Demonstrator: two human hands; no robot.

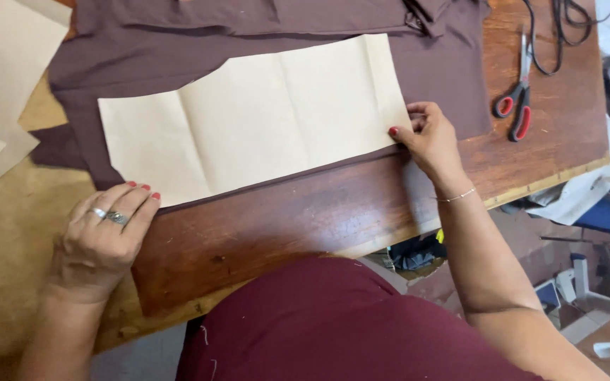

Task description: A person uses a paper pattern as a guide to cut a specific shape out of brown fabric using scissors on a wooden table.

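Observation:
A cream paper pattern piece [262, 120] lies flat on dark purple fabric [432, 67] spread over a brown wooden table [305, 219]. My left hand [104, 236], with rings on two fingers, rests near the pattern's lower left corner, its fingertips touching the fabric edge. At the pattern's lower right corner my right hand [428, 137] presses with bent fingers on the paper and fabric. Neither hand holds anything.
Red-handled scissors [517, 99] lie on the table at the right, beside a black cable [555, 35]. More cream paper sheets [1, 77] sit at the far left. The table's edge runs diagonally at the lower right, with clutter on the floor beyond.

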